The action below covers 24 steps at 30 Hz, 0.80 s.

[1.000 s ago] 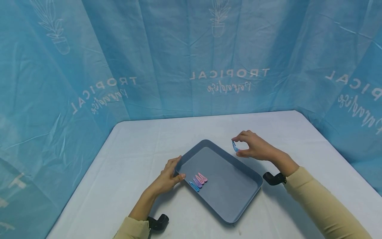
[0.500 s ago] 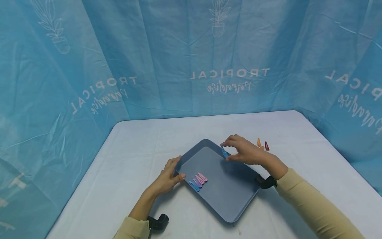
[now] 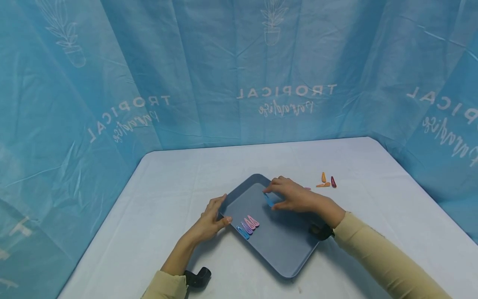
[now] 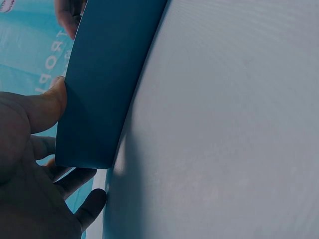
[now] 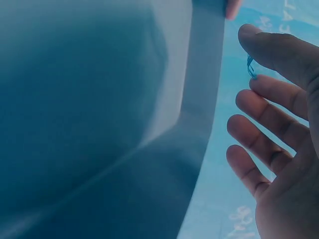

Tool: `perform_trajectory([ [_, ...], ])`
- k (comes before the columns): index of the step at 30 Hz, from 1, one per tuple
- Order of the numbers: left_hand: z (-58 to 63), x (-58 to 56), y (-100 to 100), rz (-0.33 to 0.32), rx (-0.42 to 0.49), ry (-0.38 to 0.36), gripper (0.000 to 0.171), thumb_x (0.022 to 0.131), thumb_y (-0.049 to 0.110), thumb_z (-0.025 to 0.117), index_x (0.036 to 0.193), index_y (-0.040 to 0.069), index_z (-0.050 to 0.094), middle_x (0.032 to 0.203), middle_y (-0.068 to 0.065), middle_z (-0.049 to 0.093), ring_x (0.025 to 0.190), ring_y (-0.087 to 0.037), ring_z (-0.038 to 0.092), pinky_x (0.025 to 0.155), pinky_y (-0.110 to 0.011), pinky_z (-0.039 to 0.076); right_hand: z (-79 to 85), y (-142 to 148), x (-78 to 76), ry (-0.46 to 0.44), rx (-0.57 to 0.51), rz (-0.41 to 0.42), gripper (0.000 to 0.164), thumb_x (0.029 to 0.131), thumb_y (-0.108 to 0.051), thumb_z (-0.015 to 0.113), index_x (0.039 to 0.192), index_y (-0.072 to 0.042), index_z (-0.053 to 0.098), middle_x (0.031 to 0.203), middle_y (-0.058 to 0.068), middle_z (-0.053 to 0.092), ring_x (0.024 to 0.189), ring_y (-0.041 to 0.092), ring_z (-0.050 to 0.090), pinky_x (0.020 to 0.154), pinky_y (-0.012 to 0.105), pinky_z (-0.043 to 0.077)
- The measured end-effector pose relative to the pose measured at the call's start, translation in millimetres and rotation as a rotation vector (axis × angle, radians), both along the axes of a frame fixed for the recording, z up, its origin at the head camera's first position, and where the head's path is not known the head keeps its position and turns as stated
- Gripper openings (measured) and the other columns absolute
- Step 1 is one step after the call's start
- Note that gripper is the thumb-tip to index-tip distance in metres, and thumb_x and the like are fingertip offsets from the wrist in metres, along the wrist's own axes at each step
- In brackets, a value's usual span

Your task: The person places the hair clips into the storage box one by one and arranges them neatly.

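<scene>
My right hand [image 3: 292, 195] pinches a blue snap hair clip [image 3: 268, 200] between thumb and index finger, above the far part of the grey-blue tray [image 3: 287, 253]. In the right wrist view the hair clip [image 5: 250, 66] shows thin, end to end between those fingertips, the other fingers spread. My left hand [image 3: 210, 221] grips the tray's left corner; the left wrist view has its thumb on the tray's rim [image 4: 94, 89] and fingers around the corner. Inside the tray near that thumb, a blue clip [image 3: 243, 232], a purple clip [image 3: 247, 227] and two pink clips [image 3: 252, 222] lie in a row.
On the white-covered table [image 3: 179, 178], behind the right hand, lie orange clips [image 3: 323, 177] and a dark red clip [image 3: 333, 182]. A bit of pink [image 3: 307, 188] shows beside the knuckles. Blue printed curtains [image 3: 209, 74] surround the table.
My right hand has carried the blue hair clip leftward from beyond the tray's far edge to over its inside, uncovering the orange and red clips. The left hand and tray stay put.
</scene>
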<state>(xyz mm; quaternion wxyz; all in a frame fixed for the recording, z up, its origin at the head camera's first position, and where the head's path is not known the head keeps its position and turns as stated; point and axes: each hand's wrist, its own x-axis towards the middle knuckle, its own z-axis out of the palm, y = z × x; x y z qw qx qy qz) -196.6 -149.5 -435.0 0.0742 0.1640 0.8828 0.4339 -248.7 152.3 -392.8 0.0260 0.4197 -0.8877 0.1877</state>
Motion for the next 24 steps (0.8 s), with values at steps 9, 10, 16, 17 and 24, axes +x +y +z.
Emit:
perform_trajectory([
  [9,0.3,0.8,0,-0.005,-0.006,0.011,0.074,0.091,0.026,0.062,0.151,0.009,0.022,0.149,-0.018,0.025,0.142,-0.043,0.017,0.105,-0.073,0.002,-7.5,-17,2.1,-0.038,0.059,0.008,0.049,0.080,-0.027,0.076,0.125,-0.012,0.061,0.119,0.001,0.058,0.111,0.018,0.050,0.095,0.039,0.045],
  [10,0.1,0.7,0,-0.006,-0.006,0.014,0.074,0.091,0.026,0.061,0.151,0.009,0.022,0.149,-0.019,0.025,0.142,-0.043,0.017,0.104,-0.073,0.002,-8.1,-19,2.5,-0.043,0.063,0.008,0.049,0.080,-0.027,0.076,0.125,-0.013,0.061,0.118,0.001,0.058,0.111,0.018,0.050,0.095,0.039,0.045],
  [16,0.1,0.4,0,-0.006,-0.001,0.005,0.074,0.092,0.026,0.061,0.151,0.009,0.021,0.150,-0.018,0.025,0.142,-0.042,0.017,0.105,-0.073,0.001,-11.3,-28,4.8,-0.043,0.110,0.037,0.048,0.080,-0.028,0.075,0.124,-0.013,0.062,0.116,0.000,0.059,0.108,0.017,0.051,0.092,0.037,0.046],
  [17,0.1,0.5,0,-0.004,0.000,0.003,0.074,0.091,0.026,0.061,0.151,0.009,0.021,0.149,-0.018,0.025,0.142,-0.042,0.017,0.105,-0.072,0.001,-11.8,-29,5.4,-0.040,0.122,0.042,0.048,0.080,-0.028,0.075,0.124,-0.013,0.061,0.116,0.000,0.059,0.108,0.017,0.051,0.092,0.037,0.046],
  [24,-0.1,0.1,1,-0.004,-0.001,0.013,0.072,0.092,0.023,0.060,0.151,0.007,0.021,0.149,-0.018,0.025,0.143,-0.042,0.016,0.104,-0.075,-0.001,-14.6,-35,7.7,-0.102,0.158,0.032,0.048,0.082,-0.029,0.073,0.126,-0.015,0.060,0.116,-0.001,0.058,0.112,0.016,0.050,0.097,0.039,0.044],
])
